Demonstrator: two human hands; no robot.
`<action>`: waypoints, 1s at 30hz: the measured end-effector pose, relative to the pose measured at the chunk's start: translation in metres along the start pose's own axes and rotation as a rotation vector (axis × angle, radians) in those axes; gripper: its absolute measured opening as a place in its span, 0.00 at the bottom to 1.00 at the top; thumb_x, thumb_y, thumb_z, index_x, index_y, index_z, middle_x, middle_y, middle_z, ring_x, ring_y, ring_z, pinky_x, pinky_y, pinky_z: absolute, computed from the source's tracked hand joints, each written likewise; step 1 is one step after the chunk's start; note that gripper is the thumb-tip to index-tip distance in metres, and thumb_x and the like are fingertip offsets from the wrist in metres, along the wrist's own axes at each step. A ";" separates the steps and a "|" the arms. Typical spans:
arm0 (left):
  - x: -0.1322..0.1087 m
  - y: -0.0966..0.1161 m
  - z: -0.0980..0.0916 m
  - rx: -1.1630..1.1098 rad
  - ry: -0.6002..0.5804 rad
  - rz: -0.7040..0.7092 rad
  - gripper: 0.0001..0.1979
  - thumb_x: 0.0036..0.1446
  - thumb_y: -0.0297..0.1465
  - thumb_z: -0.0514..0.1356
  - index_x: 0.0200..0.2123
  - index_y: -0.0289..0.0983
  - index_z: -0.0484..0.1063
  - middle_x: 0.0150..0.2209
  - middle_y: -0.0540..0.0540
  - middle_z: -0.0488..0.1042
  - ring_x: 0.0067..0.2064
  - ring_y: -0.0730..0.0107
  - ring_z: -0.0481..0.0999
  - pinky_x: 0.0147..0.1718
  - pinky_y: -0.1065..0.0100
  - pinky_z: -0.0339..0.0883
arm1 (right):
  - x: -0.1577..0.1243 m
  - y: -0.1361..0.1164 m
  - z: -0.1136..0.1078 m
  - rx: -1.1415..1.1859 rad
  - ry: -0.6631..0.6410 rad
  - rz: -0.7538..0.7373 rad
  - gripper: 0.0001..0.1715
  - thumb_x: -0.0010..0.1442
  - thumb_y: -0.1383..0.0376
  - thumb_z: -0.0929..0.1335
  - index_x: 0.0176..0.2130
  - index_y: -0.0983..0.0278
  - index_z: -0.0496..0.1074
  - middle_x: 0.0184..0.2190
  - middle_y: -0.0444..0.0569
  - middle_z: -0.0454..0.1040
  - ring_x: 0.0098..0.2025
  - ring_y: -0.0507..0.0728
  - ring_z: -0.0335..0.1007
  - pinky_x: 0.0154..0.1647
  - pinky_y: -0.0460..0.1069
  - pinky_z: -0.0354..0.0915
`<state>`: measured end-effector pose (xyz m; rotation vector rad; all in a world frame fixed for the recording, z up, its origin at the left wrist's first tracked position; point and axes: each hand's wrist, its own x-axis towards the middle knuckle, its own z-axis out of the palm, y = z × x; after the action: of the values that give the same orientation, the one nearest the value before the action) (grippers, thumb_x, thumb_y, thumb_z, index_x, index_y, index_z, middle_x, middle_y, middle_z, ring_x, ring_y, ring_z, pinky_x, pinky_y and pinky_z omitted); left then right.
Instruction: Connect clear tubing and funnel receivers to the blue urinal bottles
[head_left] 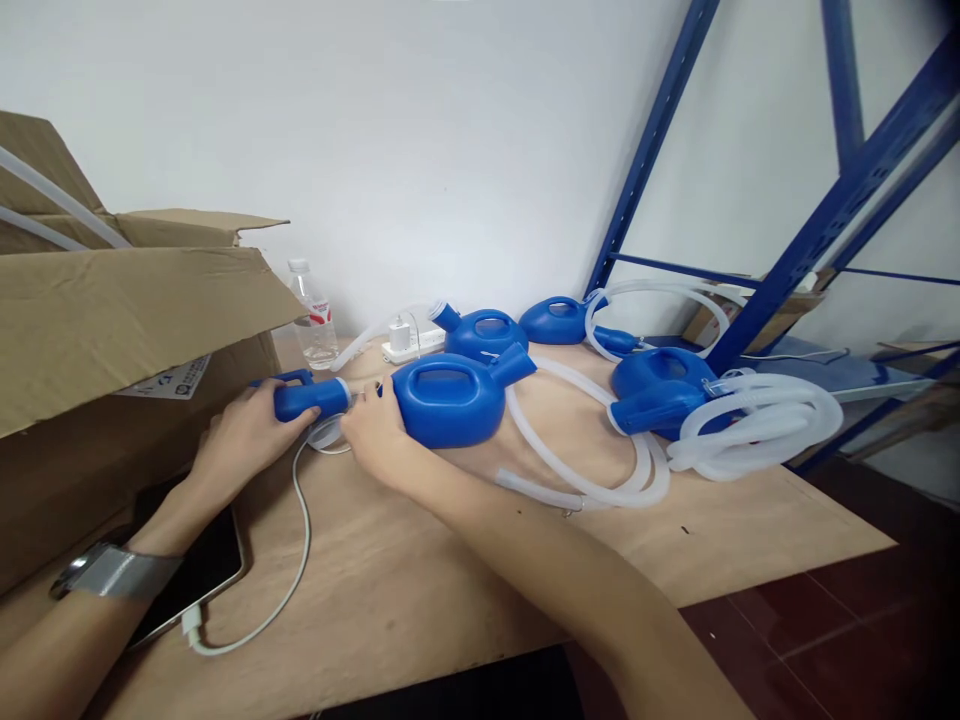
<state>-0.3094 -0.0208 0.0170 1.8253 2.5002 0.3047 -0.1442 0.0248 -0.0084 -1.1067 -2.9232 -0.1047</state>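
Note:
My left hand (259,420) is closed around a blue plastic urinal bottle (330,397) beside the cardboard box, its pale-rimmed mouth facing right. At that mouth my right hand (375,425) has its fingers closed; a small clear piece shows there, but what they hold is mostly hidden. Just right of my right hand stands another blue urinal bottle (454,405) with a handle and an angled neck. Behind it is a blue bottle with a white-rimmed mouth (487,330). A looped clear tube (326,435) lies beneath my hands.
An open cardboard box (135,320) fills the left side. A tablet (202,560) with a white cable lies before it. A water bottle (315,325) and a power strip (412,345) stand by the wall. Coiled hoses (757,425) and more blue bottles lie rightward, near a blue shelf frame (652,140).

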 end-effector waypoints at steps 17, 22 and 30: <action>0.004 -0.008 0.012 -0.080 0.090 0.019 0.36 0.62 0.55 0.56 0.64 0.38 0.72 0.57 0.30 0.77 0.55 0.29 0.78 0.47 0.43 0.73 | -0.042 0.076 -0.035 0.527 0.493 0.045 0.28 0.71 0.70 0.60 0.67 0.65 0.69 0.55 0.56 0.72 0.53 0.55 0.71 0.61 0.53 0.69; 0.004 -0.008 0.012 -0.086 0.057 0.013 0.36 0.62 0.56 0.55 0.63 0.40 0.72 0.56 0.33 0.78 0.56 0.30 0.78 0.48 0.45 0.72 | -0.105 0.185 -0.025 0.881 0.924 0.514 0.23 0.64 0.63 0.65 0.54 0.69 0.79 0.42 0.55 0.76 0.35 0.52 0.72 0.43 0.51 0.71; 0.005 -0.003 0.011 -0.051 0.009 -0.041 0.38 0.62 0.58 0.54 0.64 0.38 0.71 0.58 0.31 0.77 0.57 0.31 0.77 0.52 0.45 0.71 | -0.112 0.220 0.033 1.369 1.029 0.739 0.20 0.54 0.60 0.67 0.42 0.70 0.78 0.33 0.50 0.76 0.35 0.49 0.72 0.34 0.42 0.64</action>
<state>-0.3118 -0.0154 0.0060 1.7552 2.5082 0.3732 0.0862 0.1176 -0.0333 -1.1171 -1.0523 0.8595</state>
